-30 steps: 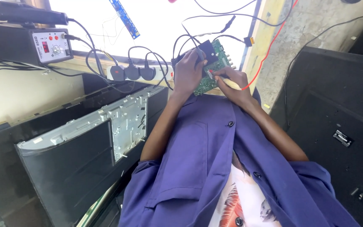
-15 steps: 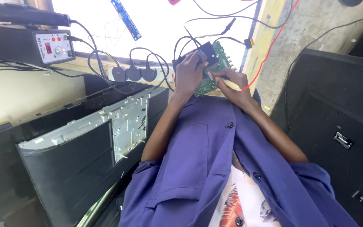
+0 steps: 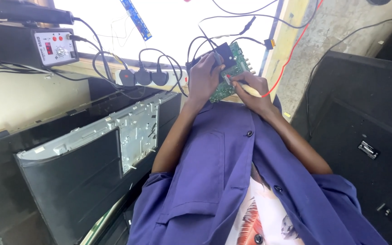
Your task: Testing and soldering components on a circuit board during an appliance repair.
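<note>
- Barely anything shifts: left hand (image 3: 203, 78) stays clamped on the green circuit board (image 3: 230, 72), held up over the lap.
- Right hand (image 3: 249, 88) fingers pinch a small tool; a slip could scratch the board.
- Trailing black cables (image 3: 196, 45) might snag.

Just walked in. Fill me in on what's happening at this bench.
A person in a blue work shirt is working on a green circuit board held up over the bench. The left hand grips the board's near side, and the right hand presses a small tool with a pale handle against it. Beside them, a white power strip carries three black plugs, a soldering station sits further left, and an opened flat-screen chassis leans below.
</note>
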